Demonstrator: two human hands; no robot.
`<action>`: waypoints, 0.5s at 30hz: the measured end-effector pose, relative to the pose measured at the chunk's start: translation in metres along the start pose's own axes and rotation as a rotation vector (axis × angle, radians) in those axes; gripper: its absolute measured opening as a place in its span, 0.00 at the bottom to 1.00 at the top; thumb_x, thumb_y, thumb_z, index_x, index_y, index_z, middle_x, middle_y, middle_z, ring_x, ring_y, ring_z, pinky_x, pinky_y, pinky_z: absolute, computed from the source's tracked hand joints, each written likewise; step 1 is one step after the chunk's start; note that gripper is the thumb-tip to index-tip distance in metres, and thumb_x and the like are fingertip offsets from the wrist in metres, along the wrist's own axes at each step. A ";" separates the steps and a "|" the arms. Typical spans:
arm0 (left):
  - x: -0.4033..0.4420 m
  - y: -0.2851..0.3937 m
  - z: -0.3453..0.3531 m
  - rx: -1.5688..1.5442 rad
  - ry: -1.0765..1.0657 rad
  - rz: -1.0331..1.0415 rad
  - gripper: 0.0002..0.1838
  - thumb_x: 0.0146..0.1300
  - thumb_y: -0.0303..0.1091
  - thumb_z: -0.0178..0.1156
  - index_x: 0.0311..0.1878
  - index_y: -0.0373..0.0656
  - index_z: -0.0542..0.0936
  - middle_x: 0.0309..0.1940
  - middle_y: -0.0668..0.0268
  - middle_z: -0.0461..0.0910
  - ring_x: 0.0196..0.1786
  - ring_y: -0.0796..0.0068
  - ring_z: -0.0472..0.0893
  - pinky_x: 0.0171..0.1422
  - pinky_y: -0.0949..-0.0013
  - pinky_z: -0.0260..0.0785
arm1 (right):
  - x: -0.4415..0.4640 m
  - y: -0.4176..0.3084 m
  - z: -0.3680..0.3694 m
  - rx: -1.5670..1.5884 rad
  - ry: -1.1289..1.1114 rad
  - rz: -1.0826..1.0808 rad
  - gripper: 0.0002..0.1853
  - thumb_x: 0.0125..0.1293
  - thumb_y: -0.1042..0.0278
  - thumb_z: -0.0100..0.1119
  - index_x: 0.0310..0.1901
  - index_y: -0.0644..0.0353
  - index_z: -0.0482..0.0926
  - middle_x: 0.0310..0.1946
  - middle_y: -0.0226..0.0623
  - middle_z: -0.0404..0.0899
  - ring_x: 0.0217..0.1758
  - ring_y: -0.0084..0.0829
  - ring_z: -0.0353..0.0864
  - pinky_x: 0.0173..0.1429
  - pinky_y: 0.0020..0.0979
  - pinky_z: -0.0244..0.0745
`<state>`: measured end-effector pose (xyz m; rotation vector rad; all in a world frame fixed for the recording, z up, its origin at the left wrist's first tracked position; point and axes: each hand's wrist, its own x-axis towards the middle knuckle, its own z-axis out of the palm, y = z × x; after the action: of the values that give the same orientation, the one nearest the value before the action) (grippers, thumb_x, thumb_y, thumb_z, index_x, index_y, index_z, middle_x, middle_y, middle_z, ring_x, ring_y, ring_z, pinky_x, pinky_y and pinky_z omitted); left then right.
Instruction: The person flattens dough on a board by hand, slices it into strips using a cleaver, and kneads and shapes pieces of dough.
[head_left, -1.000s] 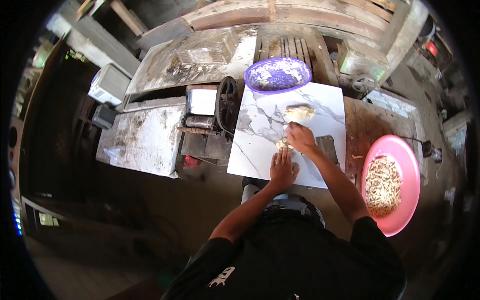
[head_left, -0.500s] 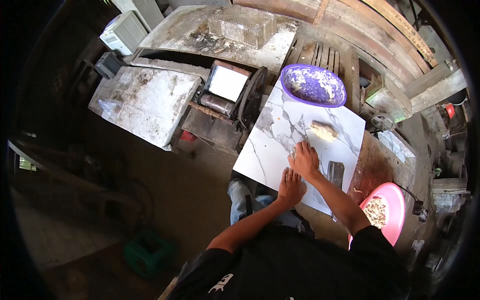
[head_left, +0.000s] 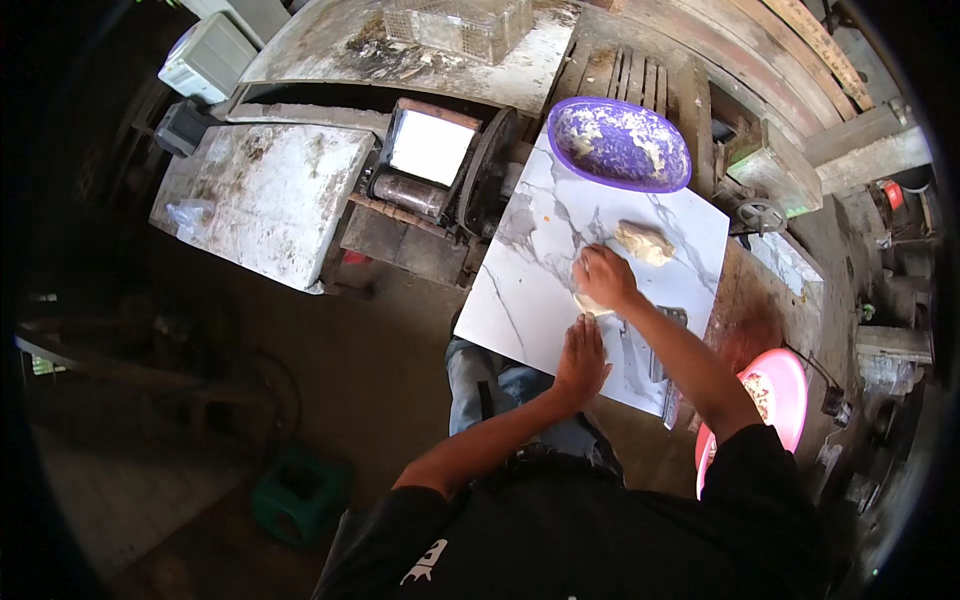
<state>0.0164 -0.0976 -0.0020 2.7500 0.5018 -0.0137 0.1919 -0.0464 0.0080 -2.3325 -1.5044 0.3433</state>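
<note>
A small piece of pale dough (head_left: 591, 305) lies on the marble-patterned board (head_left: 515, 290), mostly hidden by my hands. My right hand (head_left: 604, 278) rests over its far side with the fingers curled down onto it. Nearer my body, my left hand (head_left: 582, 362) has straight fingers laid forward, their tips at the dough's near edge. A larger lump of dough (head_left: 645, 243) sits just beyond my right hand. A dark, flat-bladed tool (head_left: 660, 362) lies to the right, partly covered by my right forearm.
At the board's far end stands a purple basin (head_left: 622, 186) smeared with dough. A pink basin (head_left: 795, 390) holding small pieces is at lower right. Left of the board is a roller machine (head_left: 410, 195) with a large wheel, beside a floury table (head_left: 255, 200). A green stool (head_left: 300, 495) stands on the floor.
My right hand has moved forward and its fingers have curled in, uncovering some dough between my hands. The left hand's fingers lie straighter. The camera view has shifted slightly.
</note>
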 end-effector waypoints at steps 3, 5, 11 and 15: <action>-0.004 -0.008 0.007 -0.007 0.058 0.028 0.43 0.63 0.52 0.57 0.68 0.24 0.60 0.70 0.42 0.59 0.73 0.46 0.58 0.76 0.51 0.50 | 0.009 0.007 0.000 -0.022 -0.093 0.095 0.17 0.65 0.58 0.49 0.32 0.63 0.80 0.38 0.51 0.81 0.43 0.53 0.80 0.50 0.46 0.77; -0.003 -0.010 0.013 -0.007 0.105 0.053 0.42 0.63 0.51 0.57 0.68 0.24 0.60 0.70 0.42 0.59 0.73 0.47 0.58 0.76 0.51 0.50 | -0.004 -0.001 0.002 -0.016 0.060 -0.012 0.14 0.63 0.62 0.50 0.31 0.65 0.79 0.37 0.52 0.80 0.46 0.52 0.78 0.51 0.47 0.74; -0.004 -0.010 0.015 -0.047 0.044 0.029 0.40 0.63 0.50 0.57 0.67 0.25 0.61 0.69 0.43 0.61 0.73 0.49 0.59 0.75 0.51 0.50 | -0.020 -0.013 -0.004 -0.149 0.223 -0.265 0.09 0.56 0.65 0.59 0.34 0.62 0.79 0.30 0.46 0.77 0.40 0.47 0.78 0.51 0.44 0.75; -0.003 -0.010 0.011 -0.024 0.091 0.036 0.41 0.62 0.51 0.57 0.67 0.26 0.61 0.70 0.44 0.60 0.74 0.50 0.58 0.76 0.52 0.49 | 0.023 0.026 0.006 -0.206 -0.122 -0.018 0.13 0.64 0.64 0.52 0.32 0.66 0.79 0.35 0.53 0.82 0.40 0.51 0.81 0.46 0.45 0.77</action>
<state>0.0108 -0.0937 -0.0153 2.7448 0.4734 0.1258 0.2209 -0.0341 -0.0089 -2.4932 -1.6895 0.3466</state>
